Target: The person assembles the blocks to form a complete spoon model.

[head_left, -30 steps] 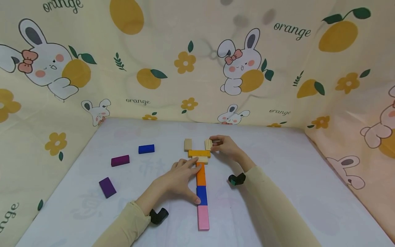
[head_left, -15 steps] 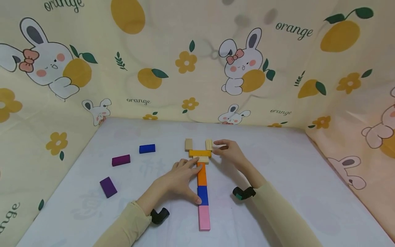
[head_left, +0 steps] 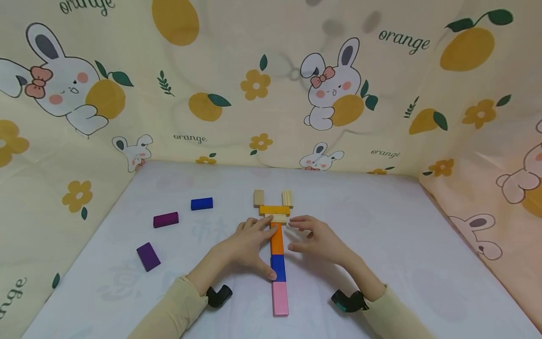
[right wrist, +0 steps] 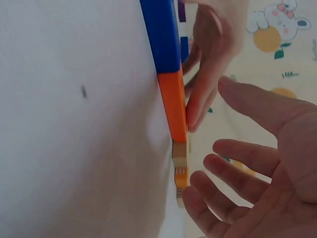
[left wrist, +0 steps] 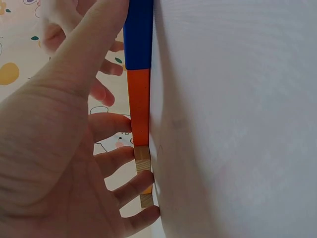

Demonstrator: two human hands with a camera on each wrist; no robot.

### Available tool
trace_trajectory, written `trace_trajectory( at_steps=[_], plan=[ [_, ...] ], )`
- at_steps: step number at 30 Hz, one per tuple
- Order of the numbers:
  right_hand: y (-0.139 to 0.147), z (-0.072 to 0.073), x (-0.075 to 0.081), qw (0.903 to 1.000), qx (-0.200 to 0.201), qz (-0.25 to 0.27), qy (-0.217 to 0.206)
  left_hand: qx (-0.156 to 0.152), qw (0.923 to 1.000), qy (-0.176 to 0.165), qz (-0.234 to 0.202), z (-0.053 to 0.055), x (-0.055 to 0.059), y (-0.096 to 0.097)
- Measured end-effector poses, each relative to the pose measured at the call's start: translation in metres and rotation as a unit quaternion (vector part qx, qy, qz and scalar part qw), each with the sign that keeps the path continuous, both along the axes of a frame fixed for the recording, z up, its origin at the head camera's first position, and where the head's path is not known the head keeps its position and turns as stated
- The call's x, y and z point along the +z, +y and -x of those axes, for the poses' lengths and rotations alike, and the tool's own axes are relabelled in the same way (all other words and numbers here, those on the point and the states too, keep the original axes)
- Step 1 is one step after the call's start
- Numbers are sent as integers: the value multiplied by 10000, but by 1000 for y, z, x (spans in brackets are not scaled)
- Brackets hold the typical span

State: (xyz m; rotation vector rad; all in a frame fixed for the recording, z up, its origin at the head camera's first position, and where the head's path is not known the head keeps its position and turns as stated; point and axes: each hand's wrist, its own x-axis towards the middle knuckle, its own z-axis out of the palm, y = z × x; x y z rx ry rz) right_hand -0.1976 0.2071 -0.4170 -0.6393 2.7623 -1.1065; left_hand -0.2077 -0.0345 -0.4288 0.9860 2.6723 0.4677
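Here the left hand [head_left: 244, 244] is spreading wide against the orange block [head_left: 277, 243], while the empty, loose-fingered right hand [head_left: 318, 240] is perhaps risking a bump that skews it.

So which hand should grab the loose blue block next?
Probably the left hand: it's nearer the loose blue block, on the same side of the row of blocks. The right hand holds nothing, but must reach across.

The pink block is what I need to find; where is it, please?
In the head view, the pink block lies at lower centre, at the near end of the block row, against the blue block beside the left hand.
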Motion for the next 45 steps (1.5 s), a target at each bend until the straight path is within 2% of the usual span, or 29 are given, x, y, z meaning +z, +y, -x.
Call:
trace_trajectory(
  at_steps=[6,12,18,27,40,45],
  plan=[
    [-3,-10,-1,9992,335,-228,-28,14,10000,-75,-40,-1,2,0],
    [-6,-19,-4,9980,328,-547,-31,29,9999,-157,-39,-1,3,0],
    [-6,-23,-9,9945,538,-893,-47,-16,9999,-112,-35,0,0,0],
    [-10,-26,-8,9934,679,-914,-100,-17,10000,-82,-27,1,-3,1],
    [-13,-29,-10,9906,951,-981,83,-83,9999,-88,-94,0,-2,-1],
    [-14,-30,-8,9894,940,-1098,143,-93,9998,-100,-115,0,-2,-1]
  ],
)
